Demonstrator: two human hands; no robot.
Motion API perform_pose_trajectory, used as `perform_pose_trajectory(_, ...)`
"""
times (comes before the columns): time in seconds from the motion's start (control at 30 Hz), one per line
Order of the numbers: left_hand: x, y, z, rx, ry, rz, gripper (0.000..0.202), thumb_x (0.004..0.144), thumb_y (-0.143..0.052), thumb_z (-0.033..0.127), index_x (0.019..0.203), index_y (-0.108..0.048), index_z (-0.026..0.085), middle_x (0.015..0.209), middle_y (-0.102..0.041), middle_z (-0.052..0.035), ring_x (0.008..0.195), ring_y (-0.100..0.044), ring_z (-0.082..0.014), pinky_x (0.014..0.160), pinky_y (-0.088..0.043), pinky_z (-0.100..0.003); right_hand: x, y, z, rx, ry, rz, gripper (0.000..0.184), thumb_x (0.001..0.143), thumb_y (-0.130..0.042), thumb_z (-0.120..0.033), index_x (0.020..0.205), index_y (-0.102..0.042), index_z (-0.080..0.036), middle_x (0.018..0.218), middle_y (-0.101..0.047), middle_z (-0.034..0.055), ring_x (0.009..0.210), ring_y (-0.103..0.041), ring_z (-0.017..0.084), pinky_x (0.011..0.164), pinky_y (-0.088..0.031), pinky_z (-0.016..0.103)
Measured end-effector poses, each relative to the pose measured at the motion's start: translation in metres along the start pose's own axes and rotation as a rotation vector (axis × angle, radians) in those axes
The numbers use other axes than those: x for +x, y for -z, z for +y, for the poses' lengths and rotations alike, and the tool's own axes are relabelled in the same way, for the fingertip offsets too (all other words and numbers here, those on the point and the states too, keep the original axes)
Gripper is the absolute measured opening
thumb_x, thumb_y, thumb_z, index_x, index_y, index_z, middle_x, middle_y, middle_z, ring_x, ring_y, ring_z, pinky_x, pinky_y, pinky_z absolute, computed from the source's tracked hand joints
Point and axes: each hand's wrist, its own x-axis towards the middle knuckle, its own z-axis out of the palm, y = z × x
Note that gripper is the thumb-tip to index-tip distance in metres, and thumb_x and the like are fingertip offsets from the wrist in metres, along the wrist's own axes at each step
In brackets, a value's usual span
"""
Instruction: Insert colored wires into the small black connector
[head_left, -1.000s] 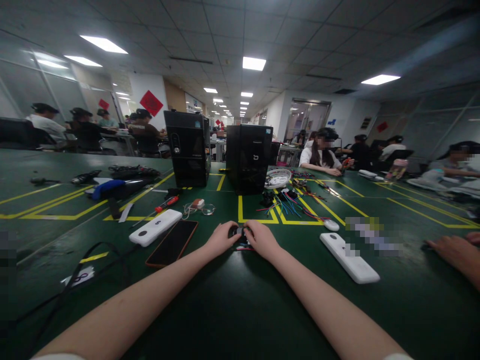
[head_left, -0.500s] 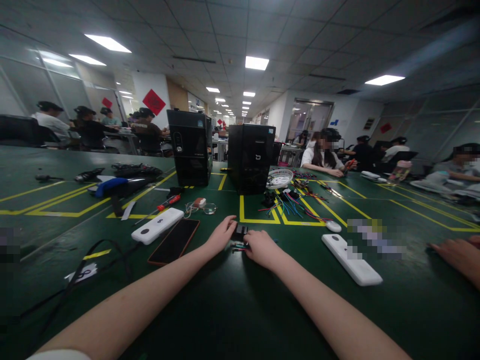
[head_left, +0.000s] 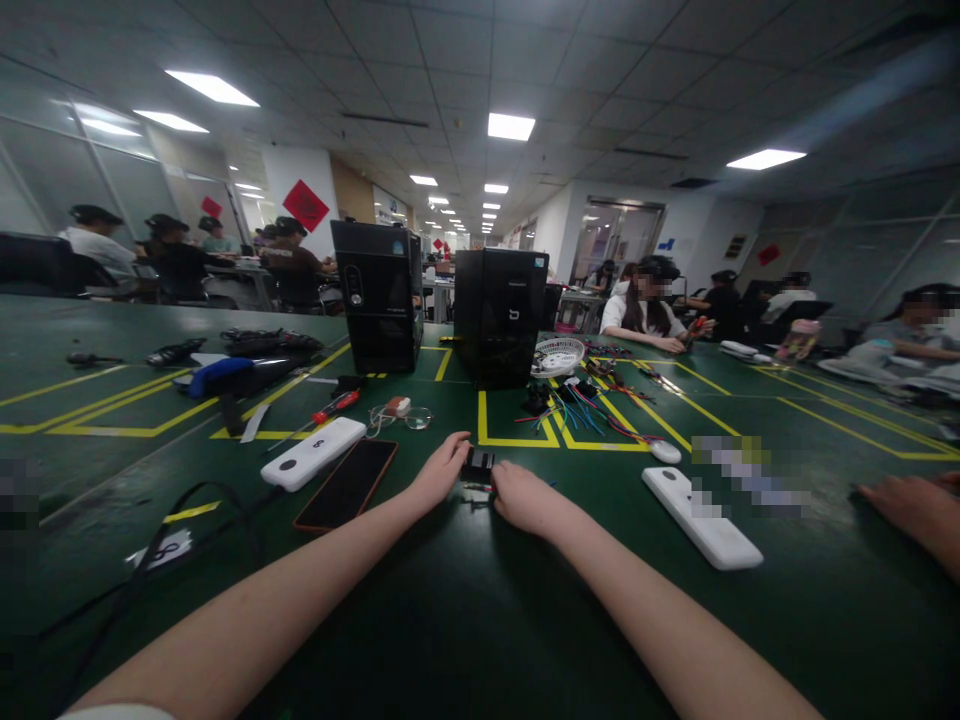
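A small black block (head_left: pixel 480 460) with a pale stripe lies low over the table between my two hands. My left hand (head_left: pixel 442 468) is closed at its left side, thumb and fingers pinching that edge. My right hand (head_left: pixel 519 496) is curled at its right side, fingertips against the block and the thin coloured wires (head_left: pixel 477 490) just below it. These wires run under the right fingers, and a bluish end shows past the knuckles. The fingers hide part of the block, so its exact kind is unclear.
Two black computer towers (head_left: pixel 379 300) (head_left: pixel 501 320) stand ahead. Left lie a phone (head_left: pixel 349 487), white power bank (head_left: pixel 315 453), glasses (head_left: pixel 416 417) and red screwdriver (head_left: pixel 336 406). Right are bundled wires (head_left: pixel 577 400), a white basket (head_left: pixel 559 356), another white power bank (head_left: pixel 701 520) and another person's hand (head_left: pixel 911 510).
Both hands stay at the block with little movement. The right fingers have shifted slightly, and more of the block and the wires below it shows between the hands.
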Motion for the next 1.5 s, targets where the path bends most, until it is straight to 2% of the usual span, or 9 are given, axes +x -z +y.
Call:
perform_pose_trajectory(0.13, 0.001, -0.001, -0.005, -0.051, -0.003, 0.023, 0.035, 0.093, -0.027, 0.033, 0.116, -0.048, 0.016, 0.105, -0.061, -0.0072, 0.102, -0.056, -0.0169, 0.093, -0.042, -0.032, 0.004, 0.001, 0.003, -0.009, -0.048, 0.013, 0.022, 0.082, -0.038, -0.011, 0.099, -0.053, -0.012, 0.098, -0.061, 0.0148, 0.085, -0.059, 0.023, 0.071, -0.042, 0.031)
perform_pose_trajectory(0.27, 0.002, -0.002, -0.011, -0.095, -0.015, 0.016, 0.041, 0.094, -0.022, 0.037, 0.117, -0.047, 0.015, 0.109, -0.059, -0.0090, 0.100, -0.057, -0.0173, 0.091, -0.043, -0.032, 0.007, 0.006, 0.004, 0.043, -0.045, 0.046, 0.021, 0.087, -0.034, -0.014, 0.103, -0.048, -0.014, 0.092, -0.064, 0.0112, 0.080, -0.061, 0.021, 0.068, -0.039, 0.029)
perform_pose_trajectory(0.43, -0.002, -0.003, -0.009, -0.168, -0.092, -0.113, 0.043, 0.094, -0.022, 0.041, 0.126, -0.039, 0.017, 0.120, -0.055, -0.0092, 0.101, -0.058, -0.0165, 0.094, -0.041, -0.033, 0.006, 0.009, 0.007, 0.066, -0.064, 0.104, 0.034, 0.086, -0.046, -0.035, 0.115, -0.043, -0.018, 0.095, -0.065, 0.0102, 0.083, -0.061, 0.021, 0.067, -0.039, 0.028)
perform_pose_trajectory(0.57, -0.004, -0.004, -0.005, -0.173, -0.113, -0.117, 0.047, 0.094, -0.021, 0.042, 0.127, -0.039, 0.015, 0.124, -0.052, -0.0115, 0.109, -0.054, -0.0179, 0.098, -0.038, -0.033, 0.008, 0.004, 0.018, -0.021, -0.126, 0.032, 0.029, 0.081, -0.053, -0.036, 0.104, -0.050, -0.019, 0.090, -0.065, 0.0095, 0.082, -0.062, 0.022, 0.065, -0.040, 0.028)
perform_pose_trajectory(0.77, -0.004, -0.001, -0.003, -0.093, -0.089, -0.105, 0.046, 0.094, -0.020, 0.039, 0.127, -0.040, 0.015, 0.125, -0.052, -0.0105, 0.113, -0.050, -0.0186, 0.100, -0.036, -0.034, 0.013, 0.004, 0.062, -0.003, -0.337, 0.004, 0.030, 0.076, -0.057, -0.034, 0.102, -0.051, -0.019, 0.091, -0.065, 0.0095, 0.085, -0.061, 0.023, 0.065, -0.042, 0.028)
perform_pose_trajectory(0.97, -0.004, 0.000, -0.008, -0.087, -0.113, -0.098, 0.048, 0.093, -0.022, 0.043, 0.125, -0.043, 0.014, 0.123, -0.054, -0.0112, 0.116, -0.048, -0.0202, 0.102, -0.034, -0.035, -0.002, 0.011, 0.132, 0.082, -0.788, -0.049, 0.051, 0.073, -0.057, -0.051, 0.107, -0.050, -0.014, 0.103, -0.062, 0.0149, 0.092, -0.061, 0.026, 0.068, -0.045, 0.030)
perform_pose_trajectory(1.13, -0.005, 0.002, -0.007, -0.049, -0.099, -0.115, 0.047, 0.093, -0.024, 0.044, 0.125, -0.044, 0.016, 0.122, -0.054, -0.0097, 0.115, -0.048, -0.0203, 0.101, -0.034, -0.035, -0.018, 0.009, 0.170, 0.111, -1.009, -0.044, 0.058, 0.070, -0.056, -0.055, 0.110, -0.054, -0.013, 0.107, -0.061, 0.0172, 0.093, -0.060, 0.027, 0.070, -0.046, 0.032)
perform_pose_trajectory(1.33, -0.007, 0.005, -0.006, -0.041, -0.093, -0.128, 0.048, 0.093, -0.024, 0.045, 0.126, -0.043, 0.017, 0.122, -0.054, -0.0091, 0.115, -0.048, -0.0200, 0.101, -0.034, -0.034, -0.025, 0.017, 0.183, 0.137, -1.054, -0.026, 0.062, 0.074, -0.048, -0.059, 0.113, -0.054, -0.011, 0.109, -0.059, 0.0202, 0.099, -0.058, 0.030, 0.075, -0.045, 0.036)
perform_pose_trajectory(1.5, -0.007, 0.006, -0.004, -0.022, -0.082, -0.137, 0.046, 0.092, -0.026, 0.043, 0.126, -0.043, 0.016, 0.122, -0.054, -0.0091, 0.116, -0.047, -0.0198, 0.102, -0.033, -0.034, -0.029, 0.029, 0.193, 0.096, -1.002, 0.064, 0.040, 0.087, -0.037, -0.038, 0.110, -0.054, -0.011, 0.106, -0.061, 0.0178, 0.095, -0.059, 0.024, 0.072, -0.043, 0.029)
